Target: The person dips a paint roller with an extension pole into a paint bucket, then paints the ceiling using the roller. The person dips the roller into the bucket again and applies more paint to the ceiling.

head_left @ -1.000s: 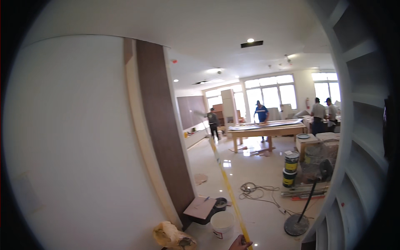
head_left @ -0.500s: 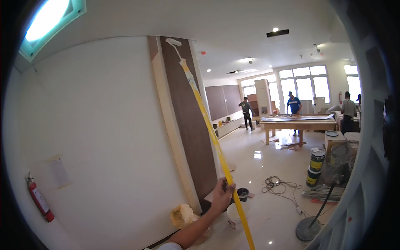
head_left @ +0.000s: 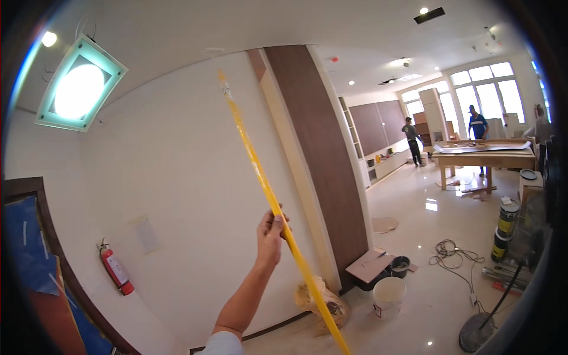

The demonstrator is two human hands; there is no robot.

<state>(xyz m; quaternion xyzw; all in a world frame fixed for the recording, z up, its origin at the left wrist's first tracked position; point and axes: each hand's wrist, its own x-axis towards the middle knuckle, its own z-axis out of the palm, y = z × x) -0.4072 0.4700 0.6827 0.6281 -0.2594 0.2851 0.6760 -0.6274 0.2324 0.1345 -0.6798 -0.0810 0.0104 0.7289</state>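
Fingers (head_left: 277, 224) of the left hand (head_left: 270, 241) wrap the yellow pole (head_left: 254, 161) partway along, likely to steady it, its roller (head_left: 213, 52) up by the edge of the ceiling (head_left: 177, 26) above the white wall (head_left: 183, 177); right hand out of sight, grip unknown.

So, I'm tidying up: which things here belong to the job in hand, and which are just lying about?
In use: pole in the left hand; faint roller at its top; perhaps the white bucket.

Apparently just lying about: cable, stacked cans.
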